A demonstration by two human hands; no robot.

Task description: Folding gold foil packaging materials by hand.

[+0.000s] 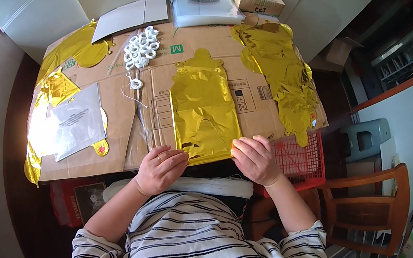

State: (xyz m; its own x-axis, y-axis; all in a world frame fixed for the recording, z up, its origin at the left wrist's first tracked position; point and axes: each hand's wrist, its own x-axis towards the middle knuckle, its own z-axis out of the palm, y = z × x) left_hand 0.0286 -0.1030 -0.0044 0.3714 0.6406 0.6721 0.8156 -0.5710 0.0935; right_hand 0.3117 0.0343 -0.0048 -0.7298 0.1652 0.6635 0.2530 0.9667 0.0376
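A flat gold foil balloon (204, 107) lies in front of me on a cardboard-covered table, its rounded lobes pointing away and its near part folded into a straight-sided shape. My left hand (161, 169) is closed at the near left corner, fingers curled on the foil. At the near right corner, my right hand (255, 159) pinches the foil's edge between thumb and fingers. Both thumbs are partly hidden. More flat gold foil balloons (285, 76) are spread at the right, and another gold foil piece (92, 51) lies at the far left.
White ribbon rolls (140, 49) sit left of centre on the cardboard (118, 107). A clear plastic bag (78, 122) lies at the left. Stacked plastic bags (206, 9) and a small carton (257, 1) are at the back. A red basket (299, 160) and wooden chair (367, 203) stand at the right.
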